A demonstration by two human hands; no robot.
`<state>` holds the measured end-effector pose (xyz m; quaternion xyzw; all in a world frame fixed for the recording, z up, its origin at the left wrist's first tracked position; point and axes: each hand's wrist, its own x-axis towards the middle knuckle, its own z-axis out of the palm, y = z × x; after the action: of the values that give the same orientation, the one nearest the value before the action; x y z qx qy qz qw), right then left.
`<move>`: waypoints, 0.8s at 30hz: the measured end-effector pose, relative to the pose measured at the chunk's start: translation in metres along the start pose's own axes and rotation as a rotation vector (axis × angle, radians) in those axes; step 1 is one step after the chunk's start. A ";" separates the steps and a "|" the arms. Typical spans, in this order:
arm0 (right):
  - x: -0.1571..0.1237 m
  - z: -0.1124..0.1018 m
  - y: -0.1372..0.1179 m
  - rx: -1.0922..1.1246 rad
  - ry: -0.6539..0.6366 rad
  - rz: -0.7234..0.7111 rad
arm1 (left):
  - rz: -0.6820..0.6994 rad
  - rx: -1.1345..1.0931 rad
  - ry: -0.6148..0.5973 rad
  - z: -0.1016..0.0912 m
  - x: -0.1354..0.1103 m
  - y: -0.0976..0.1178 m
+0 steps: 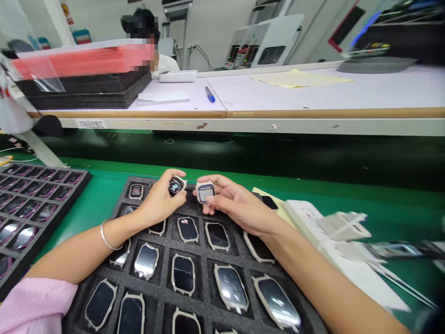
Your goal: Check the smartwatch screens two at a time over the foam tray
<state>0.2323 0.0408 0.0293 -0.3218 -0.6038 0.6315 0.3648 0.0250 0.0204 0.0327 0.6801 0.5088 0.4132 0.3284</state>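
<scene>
head view: the left hand pinched a smartwatch with a lit screen; the right hand pinched another smartwatch; both hung over a black foam tray.

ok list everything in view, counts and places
smartwatches: about 15, silver frames, in tray cells
foam tray: 1, dark grey, under the hands
watch tray: 1, black, left of foam tray
power strip: 1, white, right of foam tray
pen: 1, blue, far bench
paper stack: 1, white, far bench
foam stack: 1, black and pink, far bench left
co-worker: 1, white top, beyond far bench
lit smartwatch: 1, dark with bright screen, in left hand
silver smartwatch: 1, silver, in right hand
left hand: 1, bare, over tray
right hand: 1, bare, over tray
sleeve: 1, pink, left arm
</scene>
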 end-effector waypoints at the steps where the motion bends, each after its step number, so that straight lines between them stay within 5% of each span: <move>1: 0.000 0.000 0.000 -0.016 0.001 0.009 | -0.003 -0.011 -0.013 0.000 0.000 0.000; 14: -0.011 0.011 -0.002 -0.115 0.107 0.157 | -0.098 -0.038 -0.063 -0.005 -0.006 0.007; 24: 0.000 -0.004 0.007 -0.182 0.116 0.319 | -0.109 -0.077 -0.078 -0.004 -0.006 0.002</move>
<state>0.2356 0.0432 0.0220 -0.4810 -0.5778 0.6044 0.2638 0.0215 0.0138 0.0345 0.6540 0.5156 0.3871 0.3958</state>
